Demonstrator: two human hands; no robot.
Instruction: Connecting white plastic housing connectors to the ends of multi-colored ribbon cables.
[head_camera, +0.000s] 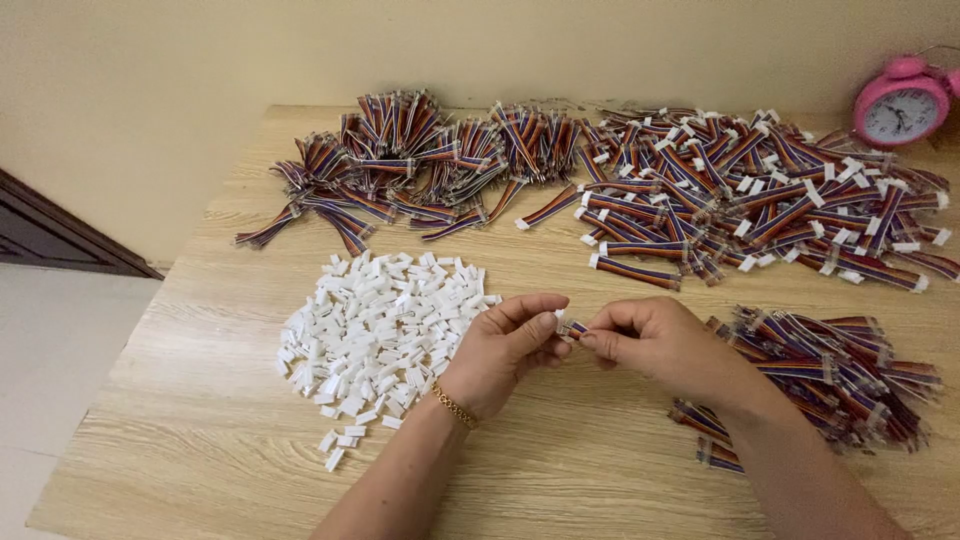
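Cable (573, 327) lies left-right, end toward left hand (505, 352).

The wooden table (560, 470) is pale tan with a streaked brown grain. The small plastic connector housings (375, 330), heaped left of centre, are plain white. The flat ribbon cables (760, 190) across the top show rainbow stripes of red, orange, blue and purple, some white-tipped. Upper right, the round alarm clock (903, 100) is pink with a white face.
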